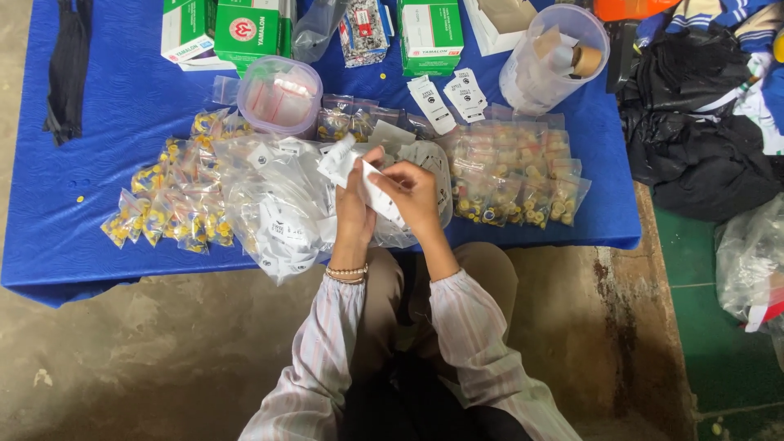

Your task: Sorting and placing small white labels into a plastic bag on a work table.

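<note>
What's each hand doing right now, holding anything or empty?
Left hand: closed on a bunch of white paper tags.
Right hand: fingers pinched on the same white paper tags, lower end.

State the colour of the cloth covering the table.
Bright blue tablecloth, clearest in the head view.

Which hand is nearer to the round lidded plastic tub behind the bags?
Left. The left hand is just below and right of the tub; the right hand is farther right. Both hold white paper tags.
</note>
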